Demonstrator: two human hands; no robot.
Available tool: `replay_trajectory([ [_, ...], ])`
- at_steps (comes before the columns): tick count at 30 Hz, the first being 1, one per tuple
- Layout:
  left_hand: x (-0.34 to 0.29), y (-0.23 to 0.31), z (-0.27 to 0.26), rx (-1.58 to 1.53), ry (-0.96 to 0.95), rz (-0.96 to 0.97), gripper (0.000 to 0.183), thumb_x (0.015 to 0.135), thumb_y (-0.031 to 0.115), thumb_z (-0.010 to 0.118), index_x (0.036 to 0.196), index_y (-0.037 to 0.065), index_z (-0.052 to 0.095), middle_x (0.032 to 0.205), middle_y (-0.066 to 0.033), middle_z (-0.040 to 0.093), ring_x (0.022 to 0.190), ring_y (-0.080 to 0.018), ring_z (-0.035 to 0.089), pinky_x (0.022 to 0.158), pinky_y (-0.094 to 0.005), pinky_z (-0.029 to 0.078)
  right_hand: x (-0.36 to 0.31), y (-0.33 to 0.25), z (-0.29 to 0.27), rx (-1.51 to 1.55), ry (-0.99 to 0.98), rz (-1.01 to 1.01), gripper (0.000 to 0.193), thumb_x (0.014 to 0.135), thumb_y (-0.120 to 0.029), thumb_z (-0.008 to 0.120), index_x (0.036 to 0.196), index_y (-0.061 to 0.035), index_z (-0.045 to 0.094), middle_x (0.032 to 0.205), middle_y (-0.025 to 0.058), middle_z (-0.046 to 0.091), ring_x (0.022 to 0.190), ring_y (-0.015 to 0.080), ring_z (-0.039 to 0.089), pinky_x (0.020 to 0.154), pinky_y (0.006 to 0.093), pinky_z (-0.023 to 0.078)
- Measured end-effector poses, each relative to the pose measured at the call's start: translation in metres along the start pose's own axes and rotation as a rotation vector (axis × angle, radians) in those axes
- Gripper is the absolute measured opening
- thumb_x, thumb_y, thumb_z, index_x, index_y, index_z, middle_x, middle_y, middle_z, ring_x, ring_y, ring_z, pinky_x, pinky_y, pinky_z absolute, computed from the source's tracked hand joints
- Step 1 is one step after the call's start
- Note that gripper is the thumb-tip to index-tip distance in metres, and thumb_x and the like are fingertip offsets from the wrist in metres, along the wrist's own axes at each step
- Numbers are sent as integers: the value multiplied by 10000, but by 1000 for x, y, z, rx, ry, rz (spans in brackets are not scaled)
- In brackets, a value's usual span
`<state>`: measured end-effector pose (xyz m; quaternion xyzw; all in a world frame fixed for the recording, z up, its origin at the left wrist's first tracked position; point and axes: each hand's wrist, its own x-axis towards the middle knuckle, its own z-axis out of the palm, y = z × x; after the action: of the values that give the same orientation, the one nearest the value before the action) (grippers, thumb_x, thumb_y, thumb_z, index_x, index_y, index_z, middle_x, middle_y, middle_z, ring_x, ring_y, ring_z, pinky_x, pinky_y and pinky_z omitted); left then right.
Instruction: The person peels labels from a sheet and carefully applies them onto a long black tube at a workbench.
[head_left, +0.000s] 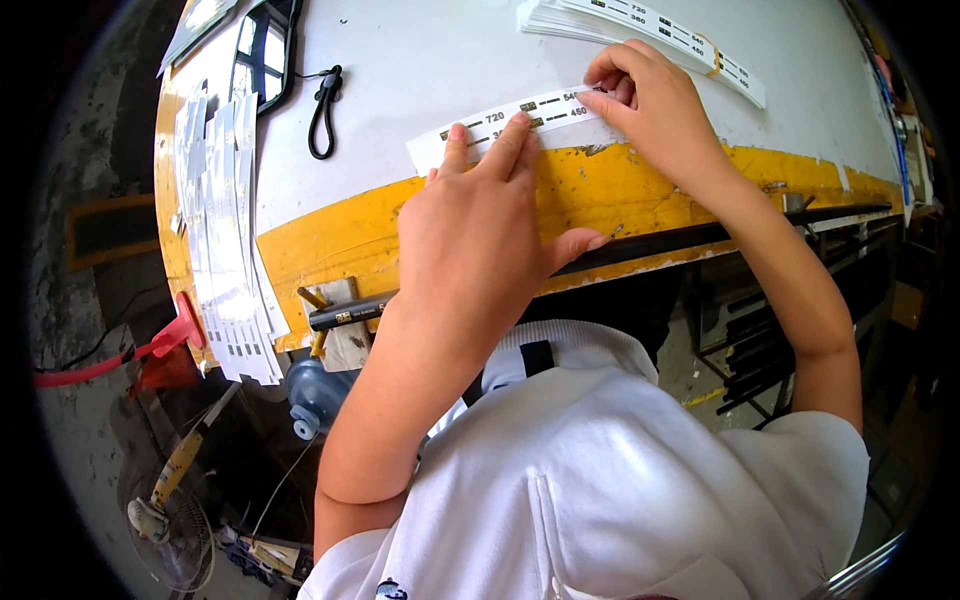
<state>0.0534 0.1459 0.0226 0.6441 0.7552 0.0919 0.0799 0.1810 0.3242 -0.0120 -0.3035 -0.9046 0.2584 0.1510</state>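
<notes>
A white printed label strip lies on the table just beyond its yellow front band. My left hand rests on the strip's left part, with the index and middle fingers stretched out and the thumb apart. At the strip's right end, my right hand pinches the strip between thumb and bent fingers; the exact grip is partly hidden. Farther back lies a stack of similar strips with a tan rubber band around it. Along the table's front edge runs a long black tube, partly behind my left wrist.
Loose white strips overhang the table's left edge. A phone with a black wrist strap lies at the back left. Below are a blue bottle, a fan and, at right, several black tubes.
</notes>
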Motion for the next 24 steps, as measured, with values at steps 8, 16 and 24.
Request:
replay_trajectory([
  [8, 2, 6, -5, -19, -71, -47, 736, 769, 533, 745, 1256, -3, 617, 1354, -64, 567, 1210, -362, 579, 812, -386, 556, 3, 4, 4, -68, -12, -48, 171, 919, -173, 646, 928, -9, 598, 953, 115, 621, 814, 277, 644, 762, 393, 514],
  [16, -2, 5, 0, -17, 50, -28, 725, 753, 540, 751, 1239, 17, 624, 1190, -154, 556, 905, -317, 673, 700, -381, 547, 6, -5, -12, 332, -180, 100, 238, 956, -240, 591, 981, -5, 621, 911, 79, 637, 817, 159, 572, 749, 325, 473],
  [24, -4, 2, 2, -55, 62, -29, 622, 819, 492, 715, 1239, 44, 619, 1221, -176, 567, 931, -350, 664, 735, -398, 546, -3, -53, -38, 669, -214, 159, 158, 976, -165, 579, 1077, -47, 606, 1077, 103, 670, 994, 195, 648, 924, 326, 517],
])
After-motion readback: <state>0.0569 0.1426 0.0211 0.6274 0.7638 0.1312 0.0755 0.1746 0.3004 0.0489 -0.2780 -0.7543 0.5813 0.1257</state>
